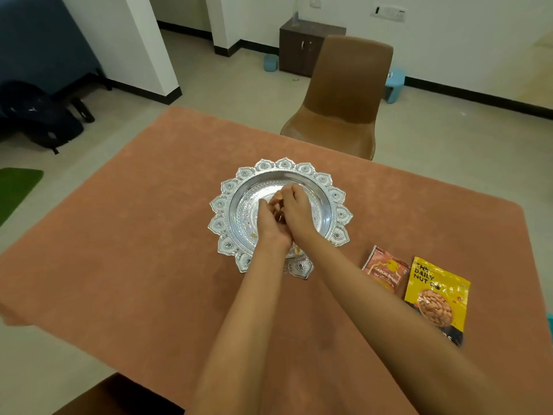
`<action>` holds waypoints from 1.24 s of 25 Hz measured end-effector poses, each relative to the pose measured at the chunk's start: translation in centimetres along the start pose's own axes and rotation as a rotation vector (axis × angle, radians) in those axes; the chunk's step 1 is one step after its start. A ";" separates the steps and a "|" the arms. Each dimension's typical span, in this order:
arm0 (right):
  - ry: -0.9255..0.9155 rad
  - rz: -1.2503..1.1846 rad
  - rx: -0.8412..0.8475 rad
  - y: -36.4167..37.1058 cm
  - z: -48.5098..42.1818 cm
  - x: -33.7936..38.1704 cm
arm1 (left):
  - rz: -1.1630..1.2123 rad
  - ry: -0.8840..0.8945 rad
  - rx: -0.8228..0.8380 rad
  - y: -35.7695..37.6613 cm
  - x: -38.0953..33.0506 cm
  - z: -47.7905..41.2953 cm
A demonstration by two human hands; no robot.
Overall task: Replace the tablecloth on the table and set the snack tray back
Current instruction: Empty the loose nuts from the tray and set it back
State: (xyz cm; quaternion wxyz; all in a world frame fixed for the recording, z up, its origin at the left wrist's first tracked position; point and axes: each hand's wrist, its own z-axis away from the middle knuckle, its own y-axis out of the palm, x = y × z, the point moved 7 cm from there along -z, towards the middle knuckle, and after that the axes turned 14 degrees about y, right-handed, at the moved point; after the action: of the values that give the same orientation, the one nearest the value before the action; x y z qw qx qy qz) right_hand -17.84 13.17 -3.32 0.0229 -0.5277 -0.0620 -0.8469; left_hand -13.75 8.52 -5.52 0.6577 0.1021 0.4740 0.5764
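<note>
Terracotta tablecloth [143, 235] lies flat over the whole table and spreads out on every side of my fingers; its left edge hangs down over the table's side. Brown moulded chair [347, 94] stands well beyond my fingers and a little to their right, seat tucked against the far table edge. Silver snack tray [302, 168], round, embossed, with a scalloped petal rim, sits on the cloth directly beneath my fingers, which are over its middle. Yellow almond packet [437, 298] lies flat on the cloth well to the right of my fingers and nearer to me. A smaller red snack packet [386, 272] lies just beside its left edge, between it and the tray. Right hand [297, 209] comes in across the tray from the right, fingers curled, tips pinching an orange-tan piece [279, 195] just above the tray floor. Left hand [270, 227] is pressed against the right one, fingers curled in toward it; I cannot tell whether they grip anything. Two small yellowish bits [254, 235] lie on the tray on the near side of my fingers, one left of my left wrist and one between my forearms.
</note>
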 end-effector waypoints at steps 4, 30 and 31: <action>0.023 -0.127 0.056 1.6 1.4 0.3 | 0.280 -0.059 -0.015 -0.4 0.2 -1.5; -0.069 1.492 -0.107 -3.1 -0.6 1.1 | 0.078 0.128 -0.045 -4.4 -7.9 -3.4; 0.037 1.575 -0.100 -2.9 0.0 0.2 | 0.080 0.132 -0.051 -4.7 -7.9 -3.4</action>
State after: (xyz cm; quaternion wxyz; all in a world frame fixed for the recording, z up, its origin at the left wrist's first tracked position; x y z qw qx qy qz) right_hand -18.26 16.05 -3.35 0.5934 -0.4023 0.3685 -0.5918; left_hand -12.27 -1.12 -6.52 0.6039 0.0658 0.4969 0.6197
